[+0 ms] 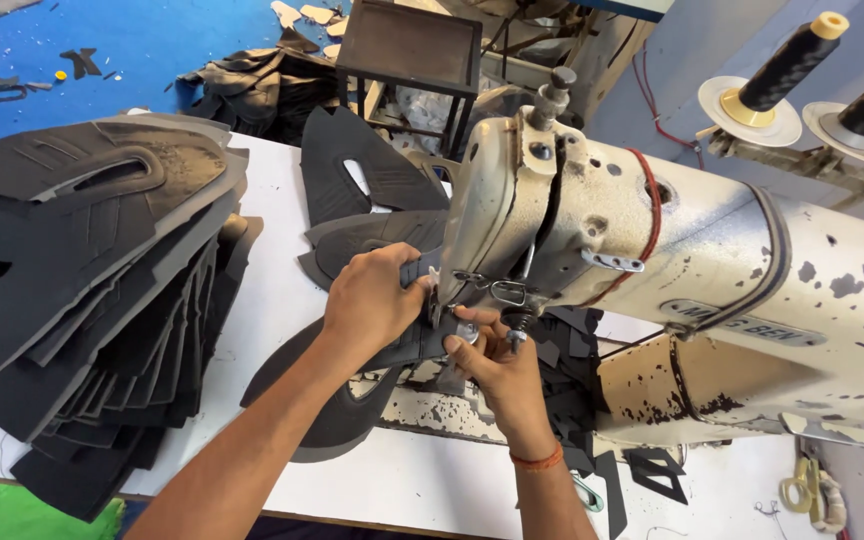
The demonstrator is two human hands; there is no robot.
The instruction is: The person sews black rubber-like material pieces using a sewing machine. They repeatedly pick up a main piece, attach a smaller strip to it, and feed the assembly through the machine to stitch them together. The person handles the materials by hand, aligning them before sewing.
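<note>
A worn cream sewing machine (672, 270) with chipped paint fills the right side. My left hand (372, 300) grips a dark grey shoe-upper piece (327, 410) and holds it against the needle area of the machine head. My right hand (487, 355), with an orange band at the wrist, pinches the same piece just under the presser foot, fingers closed on its edge. The needle itself is hidden behind my fingers.
A tall fanned stack of dark grey cut pieces (92, 290) lies on the white table (282, 290) at the left. More pieces (362, 180) lie behind the machine head. Two black thread cones (787, 65) stand at the top right. Scissors (802, 485) rest at the lower right.
</note>
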